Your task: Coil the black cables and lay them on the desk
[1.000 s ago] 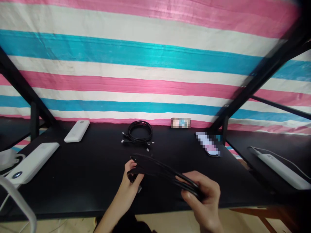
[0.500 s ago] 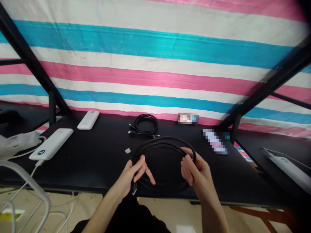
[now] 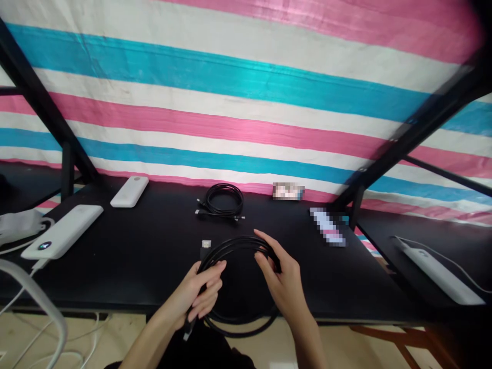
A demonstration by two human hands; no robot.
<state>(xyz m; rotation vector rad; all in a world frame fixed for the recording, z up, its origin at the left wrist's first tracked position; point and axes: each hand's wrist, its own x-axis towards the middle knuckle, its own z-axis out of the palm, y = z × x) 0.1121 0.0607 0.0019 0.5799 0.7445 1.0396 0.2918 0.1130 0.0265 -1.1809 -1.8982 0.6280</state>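
Observation:
A thick black cable, wound into loose loops, hangs between my hands near the desk's front edge. My left hand is closed around the left side of the coil. One metal-tipped plug sticks up above that hand, and another plug end points down below it. My right hand curves over the coil's upper right, with the loops passing between thumb and fingers. A second, smaller coiled black cable lies on the desk behind, its plug ends to the left and front.
On the black desk, two white power banks lie to the left, the nearer with a white cable plugged in. A blurred-out flat item and a small blurred box sit at the back right. Striped sheeting hangs behind.
The coil has come lower and closer to me, its loops drawn together. My right hand has moved left, nearer my left hand. Left fingers have closed in, and the plug there now stands upright.

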